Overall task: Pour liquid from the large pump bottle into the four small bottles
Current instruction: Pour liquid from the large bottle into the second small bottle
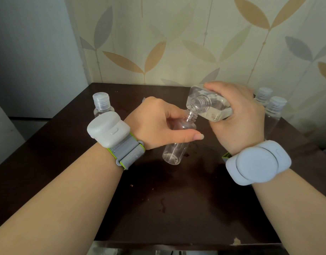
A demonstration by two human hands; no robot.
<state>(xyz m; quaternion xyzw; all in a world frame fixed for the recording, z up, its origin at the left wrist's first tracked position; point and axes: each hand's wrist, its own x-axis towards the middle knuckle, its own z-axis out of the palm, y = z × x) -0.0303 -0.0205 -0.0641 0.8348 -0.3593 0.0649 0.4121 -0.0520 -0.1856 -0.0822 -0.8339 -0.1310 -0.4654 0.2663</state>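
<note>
Head view: three capped bottles (101,103) flank hands gripping large bottle (210,103) and small bottle (178,140).

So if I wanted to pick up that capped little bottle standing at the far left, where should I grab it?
Probably round the clear body of the capped small bottle, below its ribbed cap, coming from the front or from its left. It stands upright and alone on the table; the left hand and its wrist device crowd its near right.
</note>
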